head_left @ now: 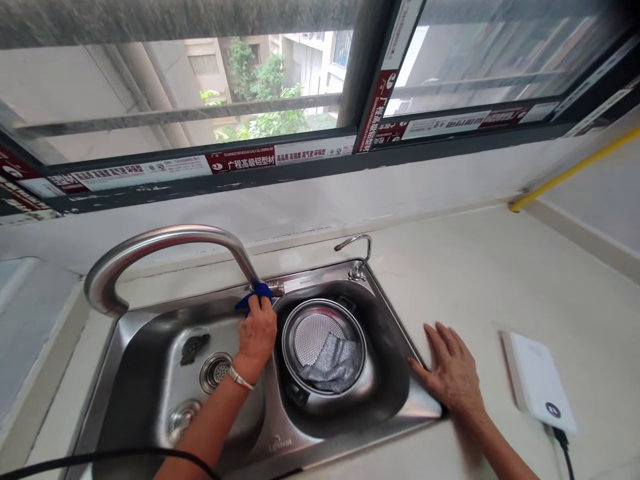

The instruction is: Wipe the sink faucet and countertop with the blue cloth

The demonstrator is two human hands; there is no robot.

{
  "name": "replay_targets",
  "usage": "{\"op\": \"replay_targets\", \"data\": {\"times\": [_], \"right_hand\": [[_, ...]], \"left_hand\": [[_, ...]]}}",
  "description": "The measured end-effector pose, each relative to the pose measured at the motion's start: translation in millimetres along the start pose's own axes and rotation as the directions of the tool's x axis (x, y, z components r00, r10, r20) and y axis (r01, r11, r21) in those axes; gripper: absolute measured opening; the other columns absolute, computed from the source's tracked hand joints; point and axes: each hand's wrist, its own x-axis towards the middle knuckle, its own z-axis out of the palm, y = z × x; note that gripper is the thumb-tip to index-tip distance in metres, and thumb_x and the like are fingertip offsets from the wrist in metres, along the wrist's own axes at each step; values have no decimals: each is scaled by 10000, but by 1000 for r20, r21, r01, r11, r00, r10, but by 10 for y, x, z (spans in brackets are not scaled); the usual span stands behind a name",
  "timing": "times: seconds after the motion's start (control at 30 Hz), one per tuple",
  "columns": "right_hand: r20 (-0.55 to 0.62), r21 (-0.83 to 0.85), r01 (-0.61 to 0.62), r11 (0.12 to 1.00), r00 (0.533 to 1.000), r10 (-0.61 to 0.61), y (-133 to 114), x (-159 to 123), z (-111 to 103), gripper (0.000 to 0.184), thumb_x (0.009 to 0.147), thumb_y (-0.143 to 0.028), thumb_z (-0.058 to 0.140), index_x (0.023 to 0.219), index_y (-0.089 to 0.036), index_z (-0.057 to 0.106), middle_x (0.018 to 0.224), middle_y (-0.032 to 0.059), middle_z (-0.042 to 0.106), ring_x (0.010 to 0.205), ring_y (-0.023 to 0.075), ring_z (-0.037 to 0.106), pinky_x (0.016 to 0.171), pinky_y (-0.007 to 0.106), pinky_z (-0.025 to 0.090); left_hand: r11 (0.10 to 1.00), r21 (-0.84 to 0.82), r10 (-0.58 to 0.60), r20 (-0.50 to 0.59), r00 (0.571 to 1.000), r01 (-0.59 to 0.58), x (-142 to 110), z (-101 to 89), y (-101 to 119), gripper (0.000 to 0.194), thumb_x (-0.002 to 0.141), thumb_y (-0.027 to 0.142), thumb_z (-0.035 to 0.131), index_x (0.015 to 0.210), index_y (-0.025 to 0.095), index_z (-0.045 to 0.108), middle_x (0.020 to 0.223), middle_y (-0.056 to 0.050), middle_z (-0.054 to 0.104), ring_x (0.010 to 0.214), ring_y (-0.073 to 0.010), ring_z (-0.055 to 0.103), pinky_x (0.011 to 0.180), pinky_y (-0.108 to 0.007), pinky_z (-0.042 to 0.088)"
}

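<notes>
Currently, left grip (259, 333) clamps blue cloth (261, 291) by faucet (170, 237); right grip (453, 373) spreads on counter (480, 280) beside sink edge (423, 398).

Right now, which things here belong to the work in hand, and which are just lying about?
Seemingly in use: left hand, blue cloth, large faucet.

Apparently just lying about: metal pan, grey cloth, white device, dark clump.

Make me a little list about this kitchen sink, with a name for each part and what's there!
Left hand: holds a blue cloth at the big faucet's base
Right hand: flat on the counter, beside the sink's edge
Left basin: dark clump, drain
Right basin: round metal pan with a gray cloth inside
Far right: white box, black cable plugged in
</notes>
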Motion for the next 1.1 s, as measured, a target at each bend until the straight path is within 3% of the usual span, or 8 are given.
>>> {"op": "replay_targets", "data": {"times": [0.17,0.37,0.47,0.83,0.97,1.1], "right_hand": [[2,9,5,1000,1000,-5,9,-10,11,782,847,-615,513,1497,-210,355,1529,154,403,1410,411,358,1100,591,393],[-11,27,5,1000,1000,-5,7,-19,17,780,847,-606,526,1500,-217,353,1529,156,406,1390,419,379,1092,612,390],[-15,21,13,1000,1000,-13,4,-14,11,784,847,-627,510,1487,-197,369,1516,166,417,1383,419,382,1089,609,395],[-20,31,2,1000,1000,-1,-18,-1,9,789,838,-602,532,1503,-222,344,1537,150,401,1395,416,370,1092,602,391],[-27,33,5,999,1000,-4,-13,-10,25,781,840,-603,525,1502,-232,339,1532,145,404,1393,415,369,1084,603,393],[-27,15,10,1000,1000,-10,-7,-14,43,762,856,-618,486,1484,-205,365,1507,166,419,1383,415,377,1072,598,405]], "left_hand": [[995,84,52,63,997,-57,60,-198,44,415,927,99,186,1151,107,536,1073,-168,559,835,-246,691,706,-356,598],[1000,24,-8,63,998,7,68,-185,100,504,912,83,57,1123,93,514,1060,-158,585,881,-280,692,729,-398,596],[1000,18,-21,65,998,20,51,-172,72,487,919,94,73,1128,110,513,1047,-146,602,898,-297,691,738,-423,597],[997,12,-76,65,995,75,-93,-69,-259,479,960,195,156,1285,243,504,1069,-88,650,828,-326,692,663,-457,574],[989,-21,-141,87,986,143,-94,41,-469,453,951,179,179,1199,156,557,980,-161,678,881,-346,692,693,-426,539],[983,-110,-128,139,982,144,-122,141,-644,343,953,168,292,1086,126,605,876,-146,696,879,-284,692,745,-355,522]]}}
